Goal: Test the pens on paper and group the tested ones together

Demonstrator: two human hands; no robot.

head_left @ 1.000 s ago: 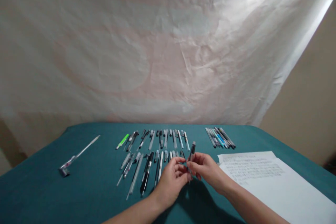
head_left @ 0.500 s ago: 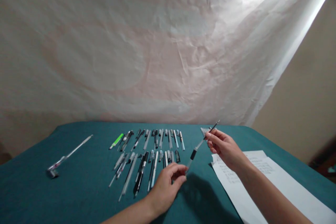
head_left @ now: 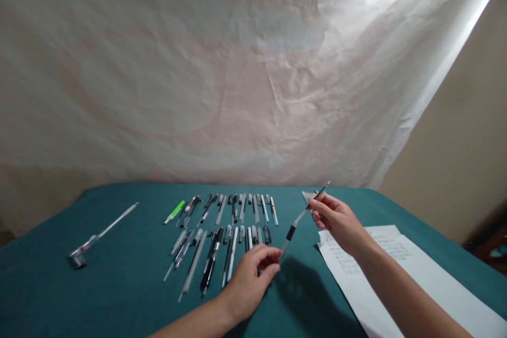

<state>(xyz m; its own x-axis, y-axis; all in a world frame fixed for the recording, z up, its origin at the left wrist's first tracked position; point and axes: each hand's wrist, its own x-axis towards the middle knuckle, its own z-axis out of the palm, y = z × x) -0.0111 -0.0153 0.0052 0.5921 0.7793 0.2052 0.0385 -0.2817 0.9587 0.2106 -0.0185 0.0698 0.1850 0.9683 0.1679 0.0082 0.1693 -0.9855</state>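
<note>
My left hand (head_left: 253,279) pinches the lower end of a clear pen barrel (head_left: 291,233) with a black grip, which slants up to the right over the cloth. Between the fingertips of my right hand (head_left: 338,224) is a thin pen refill (head_left: 319,196), its dark length and tip pointing up past the fingers. The refill lines up with the barrel's upper end; whether it sits inside is too small to tell. Beside my left hand lies a row of pens and loose pen parts, including a black pen (head_left: 212,263) and a pale pen (head_left: 233,256).
A second row of pens lies farther back, with a green highlighter (head_left: 174,212) at its left. A metal-ended clear stick (head_left: 103,233) rests at far left. Written paper sheets (head_left: 431,280) lie under my right forearm. More refills (head_left: 307,196) are behind my right hand.
</note>
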